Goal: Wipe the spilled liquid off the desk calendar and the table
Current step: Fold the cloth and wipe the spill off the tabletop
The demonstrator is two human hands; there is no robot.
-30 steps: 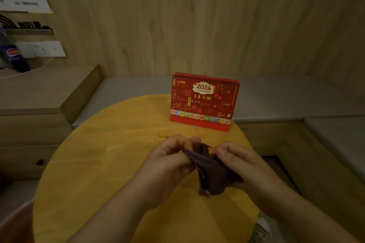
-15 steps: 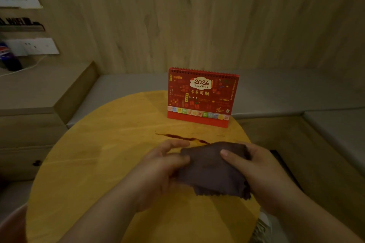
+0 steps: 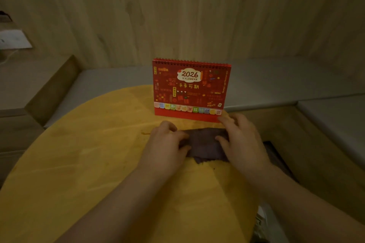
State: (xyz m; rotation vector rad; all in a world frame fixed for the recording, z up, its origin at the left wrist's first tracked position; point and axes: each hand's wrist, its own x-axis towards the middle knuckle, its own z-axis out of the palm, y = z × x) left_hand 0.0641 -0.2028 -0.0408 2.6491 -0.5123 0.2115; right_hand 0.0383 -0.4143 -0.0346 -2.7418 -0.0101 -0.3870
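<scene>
A red 2026 desk calendar (image 3: 190, 89) stands upright at the far edge of the round yellow table (image 3: 83, 163). Just in front of it a dark purple cloth (image 3: 203, 144) lies spread flat on the tabletop. My left hand (image 3: 166, 142) presses on the cloth's left edge and my right hand (image 3: 240, 138) presses on its right side, fingertips close to the calendar's base. A thin dark trace of spilled liquid (image 3: 145, 133) shows left of my left hand; the rest of the spill is under the cloth.
A grey cushioned bench (image 3: 276, 83) runs behind and to the right of the table, below a wood-panelled wall. A wooden side cabinet (image 3: 29, 89) stands at the left with a white wall socket (image 3: 13, 39) above it.
Both hands moved forward and lowered the cloth from mid-air onto the table, spreading it flat over the dark spill streak in front of the calendar.
</scene>
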